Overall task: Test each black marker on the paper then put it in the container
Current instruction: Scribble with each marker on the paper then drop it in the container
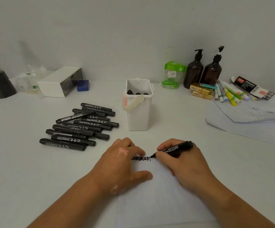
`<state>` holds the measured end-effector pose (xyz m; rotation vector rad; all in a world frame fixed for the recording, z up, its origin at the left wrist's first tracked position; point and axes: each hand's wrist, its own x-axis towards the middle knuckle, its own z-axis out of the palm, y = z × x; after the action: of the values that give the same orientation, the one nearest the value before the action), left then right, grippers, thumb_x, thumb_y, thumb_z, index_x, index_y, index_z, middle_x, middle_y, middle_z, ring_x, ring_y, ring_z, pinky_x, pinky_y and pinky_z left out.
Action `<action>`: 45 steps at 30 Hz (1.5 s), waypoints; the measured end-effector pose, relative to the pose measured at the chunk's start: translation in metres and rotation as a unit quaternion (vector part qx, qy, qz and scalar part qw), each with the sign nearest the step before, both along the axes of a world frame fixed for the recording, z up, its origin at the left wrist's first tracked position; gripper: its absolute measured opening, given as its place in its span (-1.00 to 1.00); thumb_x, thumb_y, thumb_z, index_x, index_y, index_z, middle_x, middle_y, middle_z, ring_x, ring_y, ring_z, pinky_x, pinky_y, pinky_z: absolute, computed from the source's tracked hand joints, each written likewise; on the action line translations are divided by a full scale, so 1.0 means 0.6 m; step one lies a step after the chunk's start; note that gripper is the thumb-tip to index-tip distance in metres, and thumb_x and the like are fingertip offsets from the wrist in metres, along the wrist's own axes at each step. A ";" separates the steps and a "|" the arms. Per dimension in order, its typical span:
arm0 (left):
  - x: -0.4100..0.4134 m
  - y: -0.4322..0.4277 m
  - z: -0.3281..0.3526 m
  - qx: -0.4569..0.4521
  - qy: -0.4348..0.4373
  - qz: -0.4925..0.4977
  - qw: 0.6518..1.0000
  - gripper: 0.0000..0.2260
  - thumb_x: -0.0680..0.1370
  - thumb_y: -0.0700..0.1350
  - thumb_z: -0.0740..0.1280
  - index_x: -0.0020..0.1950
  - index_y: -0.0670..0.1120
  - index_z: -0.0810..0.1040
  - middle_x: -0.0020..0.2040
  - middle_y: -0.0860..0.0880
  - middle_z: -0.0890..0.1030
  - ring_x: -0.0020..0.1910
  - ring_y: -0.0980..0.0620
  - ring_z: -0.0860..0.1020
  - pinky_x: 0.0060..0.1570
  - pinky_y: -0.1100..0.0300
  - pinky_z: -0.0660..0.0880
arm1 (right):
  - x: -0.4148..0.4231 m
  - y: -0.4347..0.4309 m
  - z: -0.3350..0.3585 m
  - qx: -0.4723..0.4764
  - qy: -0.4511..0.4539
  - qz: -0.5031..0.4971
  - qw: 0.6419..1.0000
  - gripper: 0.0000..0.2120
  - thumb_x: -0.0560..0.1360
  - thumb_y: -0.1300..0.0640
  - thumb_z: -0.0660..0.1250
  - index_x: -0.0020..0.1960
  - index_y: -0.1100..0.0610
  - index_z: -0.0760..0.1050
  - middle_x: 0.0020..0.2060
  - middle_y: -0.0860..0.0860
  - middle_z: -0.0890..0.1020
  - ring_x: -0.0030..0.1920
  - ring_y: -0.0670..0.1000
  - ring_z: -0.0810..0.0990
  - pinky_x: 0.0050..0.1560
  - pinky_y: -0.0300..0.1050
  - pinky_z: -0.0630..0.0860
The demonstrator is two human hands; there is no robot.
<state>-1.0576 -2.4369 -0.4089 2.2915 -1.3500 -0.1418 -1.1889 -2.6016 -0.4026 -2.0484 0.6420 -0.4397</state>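
Note:
My right hand (186, 163) grips an uncapped black marker (176, 148), its tip touching the white paper (158, 198) at the right end of a black scribble (141, 158). My left hand (122, 163) rests on the paper just left of the scribble, fingers curled; whether it holds the cap cannot be told. A pile of several capped black markers (79, 127) lies on the table to the left. Behind the hands stands the white container (139, 104) with a handle, holding a few black markers upright.
A white box (59, 82) and blue block (83, 85) sit at the back left. Two brown pump bottles (202, 71), a green pack, gold boxes and coloured markers (229, 93) crowd the back right. Loose paper sheets (252, 117) lie to the right.

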 end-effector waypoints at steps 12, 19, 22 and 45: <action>-0.001 0.000 0.002 0.000 0.002 0.001 1.000 -0.42 0.33 0.40 0.43 0.29 0.22 0.53 0.06 0.24 0.43 0.14 0.25 0.37 0.18 0.30 0.39 | -0.001 -0.004 -0.002 -0.003 0.014 -0.004 1.000 -0.93 0.40 0.03 0.47 -0.17 -0.14 0.64 -0.40 -0.17 0.65 -0.46 -0.18 0.55 -0.54 -0.37 0.35; -0.002 -0.001 0.004 0.002 0.003 0.004 1.000 -0.42 0.33 0.39 0.44 0.29 0.22 0.53 0.06 0.24 0.43 0.14 0.25 0.37 0.15 0.33 0.37 | 0.001 -0.007 -0.006 -0.009 0.017 -0.017 1.000 -0.95 0.40 0.02 0.46 -0.18 -0.13 0.63 -0.38 -0.18 0.65 -0.41 -0.18 0.57 -0.53 -0.39 0.35; -0.003 -0.001 0.005 0.003 0.005 0.005 1.000 -0.42 0.33 0.39 0.44 0.29 0.21 0.53 0.06 0.24 0.43 0.14 0.25 0.38 0.17 0.30 0.39 | 0.002 -0.008 -0.007 -0.017 0.014 -0.024 0.999 -0.95 0.41 0.02 0.46 -0.19 -0.12 0.62 -0.37 -0.19 0.65 -0.39 -0.19 0.58 -0.53 -0.40 0.34; -0.003 -0.001 0.007 0.024 0.019 0.011 0.999 -0.41 0.31 0.41 0.43 0.28 0.22 0.54 0.05 0.25 0.43 0.14 0.25 0.38 0.16 0.29 0.39 | 0.002 -0.009 -0.007 -0.014 0.011 -0.020 1.000 -0.99 0.38 0.02 0.38 -0.21 -0.06 0.57 -0.41 -0.16 0.62 -0.46 -0.15 0.54 -0.51 -0.28 0.38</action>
<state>-1.0593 -2.4375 -0.4047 2.3300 -1.3145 -0.2119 -1.1874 -2.6070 -0.4067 -2.0725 0.6940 -0.4518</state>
